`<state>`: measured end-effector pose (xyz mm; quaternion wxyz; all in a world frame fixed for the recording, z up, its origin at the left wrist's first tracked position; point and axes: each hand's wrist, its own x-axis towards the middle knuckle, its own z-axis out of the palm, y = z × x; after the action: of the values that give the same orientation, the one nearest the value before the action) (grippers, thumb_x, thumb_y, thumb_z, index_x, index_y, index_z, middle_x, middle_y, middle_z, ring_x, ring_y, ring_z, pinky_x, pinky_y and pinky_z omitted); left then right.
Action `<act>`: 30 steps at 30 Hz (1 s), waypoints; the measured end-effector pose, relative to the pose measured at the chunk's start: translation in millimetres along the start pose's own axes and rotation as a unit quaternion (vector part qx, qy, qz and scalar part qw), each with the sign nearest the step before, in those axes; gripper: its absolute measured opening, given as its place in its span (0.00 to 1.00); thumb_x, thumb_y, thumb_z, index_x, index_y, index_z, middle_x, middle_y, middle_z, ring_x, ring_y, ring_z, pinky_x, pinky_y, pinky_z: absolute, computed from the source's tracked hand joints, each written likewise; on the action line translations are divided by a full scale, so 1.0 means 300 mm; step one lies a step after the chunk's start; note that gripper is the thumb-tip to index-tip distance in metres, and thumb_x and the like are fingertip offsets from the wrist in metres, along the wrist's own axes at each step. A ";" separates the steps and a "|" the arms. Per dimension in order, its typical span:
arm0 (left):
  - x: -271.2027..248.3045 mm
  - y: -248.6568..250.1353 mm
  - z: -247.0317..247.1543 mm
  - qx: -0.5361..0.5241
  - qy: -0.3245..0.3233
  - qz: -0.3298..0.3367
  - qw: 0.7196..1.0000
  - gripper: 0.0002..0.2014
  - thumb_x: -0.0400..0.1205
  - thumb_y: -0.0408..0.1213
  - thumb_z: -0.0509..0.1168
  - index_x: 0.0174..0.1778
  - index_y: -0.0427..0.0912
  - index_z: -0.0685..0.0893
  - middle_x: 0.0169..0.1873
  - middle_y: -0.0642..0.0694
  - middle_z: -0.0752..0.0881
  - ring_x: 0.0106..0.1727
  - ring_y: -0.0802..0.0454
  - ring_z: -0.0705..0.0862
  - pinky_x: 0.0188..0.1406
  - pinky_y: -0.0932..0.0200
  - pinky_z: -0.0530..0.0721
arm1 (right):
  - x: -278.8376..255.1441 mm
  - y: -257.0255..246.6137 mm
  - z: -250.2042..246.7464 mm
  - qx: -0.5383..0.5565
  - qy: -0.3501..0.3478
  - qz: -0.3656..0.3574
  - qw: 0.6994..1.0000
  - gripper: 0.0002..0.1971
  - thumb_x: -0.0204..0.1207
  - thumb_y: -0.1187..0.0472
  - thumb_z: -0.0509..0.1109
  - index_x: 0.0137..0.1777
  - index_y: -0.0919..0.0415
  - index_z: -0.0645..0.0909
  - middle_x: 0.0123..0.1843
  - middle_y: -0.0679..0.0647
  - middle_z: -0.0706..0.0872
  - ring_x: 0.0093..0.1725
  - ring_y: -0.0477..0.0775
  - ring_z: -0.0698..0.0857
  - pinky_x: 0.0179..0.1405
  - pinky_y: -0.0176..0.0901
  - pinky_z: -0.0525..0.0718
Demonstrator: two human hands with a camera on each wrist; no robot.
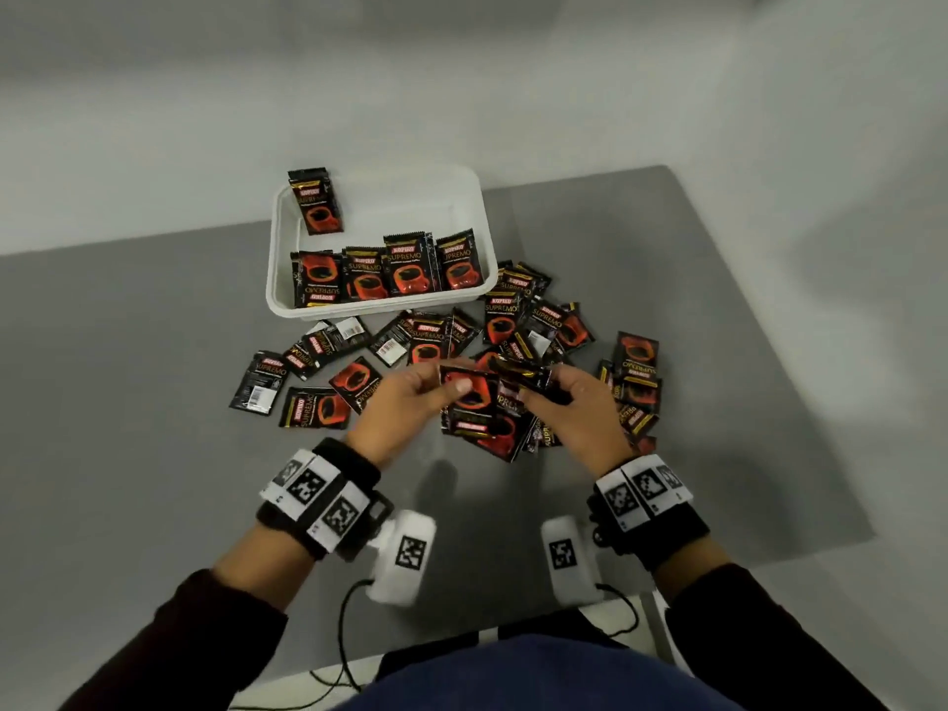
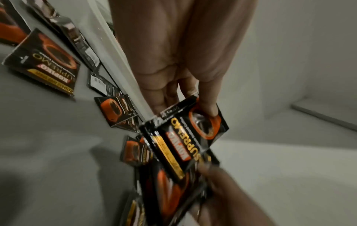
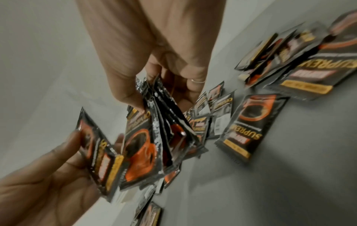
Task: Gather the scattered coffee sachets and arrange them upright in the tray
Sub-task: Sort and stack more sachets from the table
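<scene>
Sachets [image 1: 469, 397] pinched in both hands' fingers [image 1: 458, 386] above the grey table [image 1: 154, 351].

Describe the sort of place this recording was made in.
Probably a bare data-collection room, not a kitchen or shop: a plain grey table against blank pale walls, holding only a white tray and loose coffee sachets; marker-tagged wristbands with cabled cameras.

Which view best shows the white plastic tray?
Head view: the whole white plastic tray shows, with sachets standing inside. The left wrist view catches only a strip of its rim; the right wrist view shows none.
</scene>
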<state>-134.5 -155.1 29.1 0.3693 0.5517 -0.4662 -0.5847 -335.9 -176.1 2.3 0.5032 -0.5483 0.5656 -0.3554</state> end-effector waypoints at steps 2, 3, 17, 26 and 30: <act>-0.017 -0.015 0.039 0.049 -0.024 -0.001 0.999 0.10 0.81 0.35 0.62 0.56 0.38 0.81 0.49 0.42 0.87 0.50 0.50 0.86 0.56 0.59 0.83 | 0.007 -0.026 0.023 0.009 -0.026 -0.020 0.999 0.10 0.70 0.67 0.74 0.42 0.49 0.84 0.42 0.49 0.89 0.40 0.40 0.87 0.40 0.30 0.84; -0.020 -0.022 0.053 0.062 -0.014 -0.002 0.998 0.11 0.82 0.34 0.60 0.57 0.34 0.79 0.49 0.38 0.87 0.50 0.47 0.86 0.55 0.55 0.84 | 0.009 -0.038 0.035 0.015 -0.037 -0.025 0.999 0.10 0.70 0.68 0.74 0.41 0.49 0.84 0.41 0.50 0.89 0.39 0.39 0.87 0.40 0.30 0.84; -0.065 -0.042 -0.007 0.030 0.273 0.048 0.960 0.02 0.80 0.33 0.65 0.47 0.42 0.80 0.41 0.52 0.82 0.42 0.59 0.81 0.42 0.71 0.80 | 0.031 -0.038 0.050 -0.032 -0.037 -0.011 0.999 0.09 0.75 0.62 0.71 0.41 0.70 0.82 0.35 0.57 0.84 0.34 0.48 0.80 0.33 0.31 0.78; -0.098 -0.046 -0.011 -0.191 0.213 0.002 0.958 0.10 0.80 0.23 0.60 0.53 0.32 0.83 0.36 0.52 0.90 0.39 0.59 0.87 0.40 0.69 0.86 | 0.014 -0.012 0.062 -0.019 -0.027 0.050 0.998 0.05 0.74 0.61 0.72 0.39 0.61 0.83 0.35 0.52 0.85 0.31 0.45 0.83 0.32 0.36 0.82; -0.081 -0.033 0.006 -0.176 0.253 0.037 0.951 0.08 0.77 0.22 0.64 0.43 0.40 0.82 0.27 0.55 0.88 0.29 0.64 0.85 0.33 0.71 0.83 | 0.017 -0.025 0.064 -0.020 -0.024 0.036 0.999 0.07 0.74 0.59 0.72 0.42 0.64 0.83 0.39 0.61 0.86 0.35 0.55 0.83 0.37 0.47 0.83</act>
<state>-132.6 -128.9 27.0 0.5878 0.5900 -0.2670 -0.4848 -314.9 -179.1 4.0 0.5178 -0.5461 0.5798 -0.3122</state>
